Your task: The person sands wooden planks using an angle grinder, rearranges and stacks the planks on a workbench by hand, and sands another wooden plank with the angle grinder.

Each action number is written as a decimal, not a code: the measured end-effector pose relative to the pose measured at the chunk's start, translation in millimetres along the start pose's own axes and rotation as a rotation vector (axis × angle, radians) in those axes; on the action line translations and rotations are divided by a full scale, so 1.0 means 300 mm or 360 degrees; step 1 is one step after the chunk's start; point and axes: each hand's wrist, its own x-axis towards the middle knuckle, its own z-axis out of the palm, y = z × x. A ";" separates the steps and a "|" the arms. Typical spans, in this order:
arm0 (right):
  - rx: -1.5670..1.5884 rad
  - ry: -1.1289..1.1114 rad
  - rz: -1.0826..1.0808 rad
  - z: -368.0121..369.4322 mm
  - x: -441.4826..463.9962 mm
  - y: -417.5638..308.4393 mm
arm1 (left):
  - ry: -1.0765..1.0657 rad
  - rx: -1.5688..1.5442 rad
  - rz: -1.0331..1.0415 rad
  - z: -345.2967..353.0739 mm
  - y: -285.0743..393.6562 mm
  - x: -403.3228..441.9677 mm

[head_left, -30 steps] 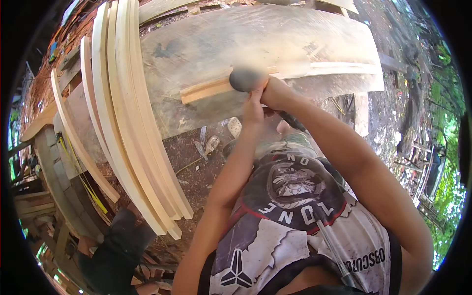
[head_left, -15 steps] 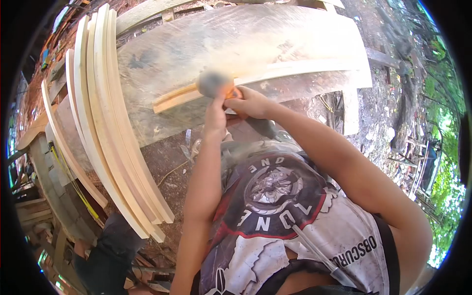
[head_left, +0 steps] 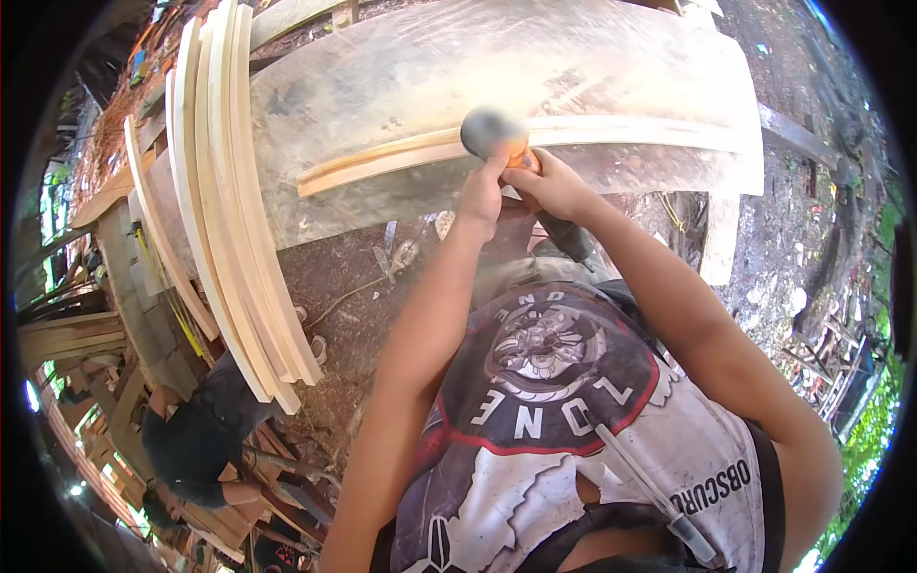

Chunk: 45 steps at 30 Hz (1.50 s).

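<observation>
An orange and dark angle grinder (head_left: 517,156) with a round disc head, blurred, is held in both hands over a long pale wooden strip (head_left: 382,164). My left hand (head_left: 482,198) is closed around the grinder near its head. My right hand (head_left: 556,185) grips its orange body from the other side, and the dark rear end points back toward my torso. The disc sits at the strip's upper face; whether it touches cannot be made out through the haze. The strip lies lengthwise on a large worn board (head_left: 373,81).
Several long wooden strips (head_left: 229,191) lie side by side across the board's left end. A yellow tape measure (head_left: 180,310) rests beyond them. Another person (head_left: 196,439) in dark clothing is at the lower left. A cord (head_left: 339,304) lies on the dirt ground.
Both hands and the grinder have moved right along the strip, leaving more of its left part uncovered. My view has shifted slightly, and more of the other person shows.
</observation>
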 end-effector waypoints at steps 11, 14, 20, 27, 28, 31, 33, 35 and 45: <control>0.0008 0.0245 -0.0006 -0.336 -0.132 0.148 | -0.0035 0.0178 0.0069 0.387 -0.075 0.127; 0.0172 0.0282 0.0022 -0.412 -0.145 0.200 | -0.0215 0.0211 0.0048 0.437 -0.100 0.228; 0.0663 0.0391 0.0090 -0.540 -0.207 0.325 | -0.0294 0.0506 0.0134 0.626 -0.106 0.320; 0.0797 0.0241 0.0161 -0.484 -0.194 0.260 | -0.0281 0.0387 0.0076 0.538 -0.105 0.308; 0.0709 0.0266 0.0086 -0.444 -0.187 0.258 | -0.0300 0.0391 -0.0006 0.492 -0.103 0.291; 0.0546 0.0349 0.0006 -0.308 -0.118 0.247 | 0.0042 0.0640 0.0195 0.351 -0.105 0.203; 0.0314 0.0146 0.0032 -0.238 -0.079 0.220 | -0.0117 0.0367 0.0103 0.219 -0.088 0.133; 0.0348 -0.0019 0.0116 -0.108 -0.069 0.086 | -0.0117 0.0200 -0.0075 0.103 -0.091 0.082; -0.0486 -0.0457 -0.0025 0.532 0.293 -0.240 | 0.0318 -0.0960 0.0703 -0.501 0.011 -0.106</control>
